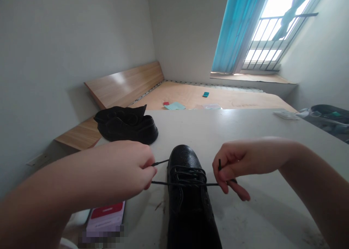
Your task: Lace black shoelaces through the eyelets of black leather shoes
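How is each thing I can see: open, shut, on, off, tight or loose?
Left hand: closed on the lace
Right hand: pinching the lace
Lace: stretched tight between the hands, no bow
Near shoe: upright, lace threaded
Far shoe: lacing unclear
Phone: screen on
Blue curtain: drawn aside
Window: open or shut, can't tell

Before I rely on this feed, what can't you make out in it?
Head view: the laced shoe's heel end, cut off by the bottom edge.
Head view: the part of the lace inside the left hand, hidden by its fingers.
Head view: the phone's screen wording, too small; its lower end, blurred by pixelation.
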`<state>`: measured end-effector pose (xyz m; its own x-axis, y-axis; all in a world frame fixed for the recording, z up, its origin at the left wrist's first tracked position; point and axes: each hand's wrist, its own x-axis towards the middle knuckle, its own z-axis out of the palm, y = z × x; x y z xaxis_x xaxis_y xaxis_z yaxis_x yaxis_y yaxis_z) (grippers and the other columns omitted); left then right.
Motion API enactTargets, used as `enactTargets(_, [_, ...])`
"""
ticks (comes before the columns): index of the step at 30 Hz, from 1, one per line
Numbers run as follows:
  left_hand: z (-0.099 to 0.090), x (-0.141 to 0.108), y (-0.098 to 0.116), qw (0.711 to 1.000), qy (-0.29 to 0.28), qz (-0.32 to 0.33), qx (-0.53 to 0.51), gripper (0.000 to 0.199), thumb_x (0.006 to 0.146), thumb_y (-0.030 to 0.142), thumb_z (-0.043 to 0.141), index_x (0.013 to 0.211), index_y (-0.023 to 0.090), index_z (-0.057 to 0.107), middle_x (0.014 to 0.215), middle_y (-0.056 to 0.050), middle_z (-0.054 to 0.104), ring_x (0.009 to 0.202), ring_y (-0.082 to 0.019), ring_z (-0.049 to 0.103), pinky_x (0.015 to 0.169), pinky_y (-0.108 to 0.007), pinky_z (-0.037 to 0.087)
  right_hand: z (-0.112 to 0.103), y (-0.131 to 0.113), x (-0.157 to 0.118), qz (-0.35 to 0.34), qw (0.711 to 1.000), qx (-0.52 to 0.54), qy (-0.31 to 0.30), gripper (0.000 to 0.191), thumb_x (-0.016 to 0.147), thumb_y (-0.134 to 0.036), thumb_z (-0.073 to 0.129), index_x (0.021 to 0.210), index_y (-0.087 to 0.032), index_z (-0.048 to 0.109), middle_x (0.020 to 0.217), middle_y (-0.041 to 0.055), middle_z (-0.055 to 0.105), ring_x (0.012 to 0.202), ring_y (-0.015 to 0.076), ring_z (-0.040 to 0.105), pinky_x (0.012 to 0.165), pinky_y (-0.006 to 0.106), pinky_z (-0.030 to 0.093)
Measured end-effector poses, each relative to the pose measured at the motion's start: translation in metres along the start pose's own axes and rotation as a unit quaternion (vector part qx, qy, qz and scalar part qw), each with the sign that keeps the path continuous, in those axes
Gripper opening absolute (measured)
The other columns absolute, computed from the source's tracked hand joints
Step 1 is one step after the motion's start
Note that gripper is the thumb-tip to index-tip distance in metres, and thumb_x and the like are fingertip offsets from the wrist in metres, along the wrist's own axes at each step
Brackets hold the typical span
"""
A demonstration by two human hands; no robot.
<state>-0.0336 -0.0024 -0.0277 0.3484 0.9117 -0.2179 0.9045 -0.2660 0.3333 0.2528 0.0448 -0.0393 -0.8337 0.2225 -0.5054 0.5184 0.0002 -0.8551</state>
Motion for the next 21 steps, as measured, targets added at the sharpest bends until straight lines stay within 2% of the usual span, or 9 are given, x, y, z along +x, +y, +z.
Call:
enactTargets(3, [-0.001, 0.006, 0.001, 0.991, -0.077, -0.038, 0.098, 0.042, 0.087, 0.055, 0.045, 0.066, 0.026, 0.068, 0.068, -0.005, 0.07, 0.063, -0.026, 0.063, 0.056, -0.034, 0.039, -0.002, 0.0, 0.0, 0.027, 0.999, -0.043, 0.01, 0.031, 0.098, -0.04, 0.049, 0.106, -0.014, 0.063, 0.076, 0.0041, 0.07, 0.062, 0.0117, 0.061, 0.073, 0.029, 0.049])
enactTargets(4, [-0.002, 0.006, 0.004, 0.991, -0.07, -0.039, 0.104, 0.042, 0.086, 0.059, 0.045, 0.074, 0.027, 0.07, 0.074, -0.005, 0.071, 0.068, -0.027, 0.065, 0.058, -0.035, 0.04, -0.002, 0.0, 0.0, 0.039, 0.997, -0.065, 0.029, 0.031, 0.097, -0.04, 0.049, 0.111, -0.015, 0.061, 0.084, 0.0056, 0.071, 0.06, 0.0114, 0.06, 0.067, 0.028, 0.049])
enactTargets(6, [-0.003, 0.005, 0.008, 0.994, -0.027, -0.015, 0.104, 0.04, 0.084, 0.06, 0.049, 0.096, 0.029, 0.071, 0.093, -0.006, 0.073, 0.083, -0.031, 0.066, 0.068, -0.038, 0.044, 0.001, -0.002, 0.001, 0.061, 0.978, -0.148, 0.131, 0.033, 0.096, -0.045, 0.05, 0.114, -0.02, 0.062, 0.094, 0.0063, 0.07, 0.061, 0.0122, 0.058, 0.061, 0.027, 0.046])
enactTargets(8, [-0.002, 0.002, 0.013, 0.993, 0.036, 0.056, 0.102, 0.039, 0.086, 0.052, 0.05, 0.113, 0.028, 0.067, 0.113, -0.007, 0.07, 0.102, -0.032, 0.063, 0.083, -0.04, 0.044, 0.008, -0.005, 0.002, 0.054, 0.932, -0.243, 0.265, 0.037, 0.094, -0.053, 0.05, 0.112, -0.024, 0.063, 0.096, 0.0049, 0.067, 0.07, 0.0155, 0.058, 0.063, 0.029, 0.045])
enactTargets(10, [0.0, 0.0, 0.017, 0.984, 0.058, 0.143, 0.086, 0.031, 0.091, 0.044, 0.049, 0.113, 0.03, 0.066, 0.121, -0.003, 0.066, 0.11, -0.028, 0.06, 0.089, -0.037, 0.041, 0.018, -0.008, 0.006, 0.009, 0.901, -0.293, 0.319, 0.036, 0.091, -0.057, 0.054, 0.109, -0.028, 0.064, 0.099, 0.0028, 0.064, 0.083, 0.0177, 0.057, 0.071, 0.031, 0.045])
enactTargets(13, [0.004, -0.001, 0.023, 0.976, -0.001, 0.214, 0.036, 0.012, 0.092, 0.037, 0.056, 0.095, 0.032, 0.067, 0.104, 0.005, 0.068, 0.095, -0.019, 0.061, 0.077, -0.028, 0.043, 0.033, -0.014, 0.011, -0.055, 0.913, -0.305, 0.265, 0.019, 0.091, -0.046, 0.062, 0.103, -0.03, 0.065, 0.106, -0.0021, 0.062, 0.099, 0.0168, 0.055, 0.085, 0.03, 0.043])
enactTargets(15, [0.006, 0.001, 0.025, 0.973, -0.036, 0.228, 0.015, 0.004, 0.088, 0.029, 0.064, 0.088, 0.031, 0.067, 0.093, 0.007, 0.069, 0.086, -0.016, 0.061, 0.071, -0.026, 0.042, 0.039, -0.017, 0.014, -0.055, 0.914, -0.321, 0.243, 0.01, 0.091, -0.036, 0.064, 0.098, -0.029, 0.066, 0.105, -0.0032, 0.062, 0.102, 0.0165, 0.054, 0.088, 0.03, 0.041])
enactTargets(17, [0.006, 0.002, 0.026, 0.971, -0.051, 0.235, 0.008, 0.012, 0.087, 0.02, 0.062, 0.087, 0.03, 0.068, 0.086, 0.007, 0.07, 0.081, -0.015, 0.062, 0.069, -0.025, 0.041, 0.042, -0.019, 0.016, -0.052, 0.91, -0.335, 0.24, 0.005, 0.092, -0.028, 0.063, 0.095, -0.027, 0.066, 0.101, -0.003, 0.062, 0.101, 0.0161, 0.054, 0.086, 0.03, 0.041])
enactTargets(21, [0.007, 0.005, 0.027, 0.971, -0.05, 0.233, 0.006, 0.022, 0.086, 0.011, 0.054, 0.084, 0.027, 0.068, 0.08, 0.006, 0.07, 0.074, -0.013, 0.063, 0.062, -0.025, 0.039, 0.044, -0.021, 0.017, -0.071, 0.896, -0.348, 0.267, 0.011, 0.093, -0.018, 0.059, 0.09, -0.025, 0.068, 0.095, -0.0024, 0.062, 0.094, 0.0146, 0.055, 0.08, 0.029, 0.041])
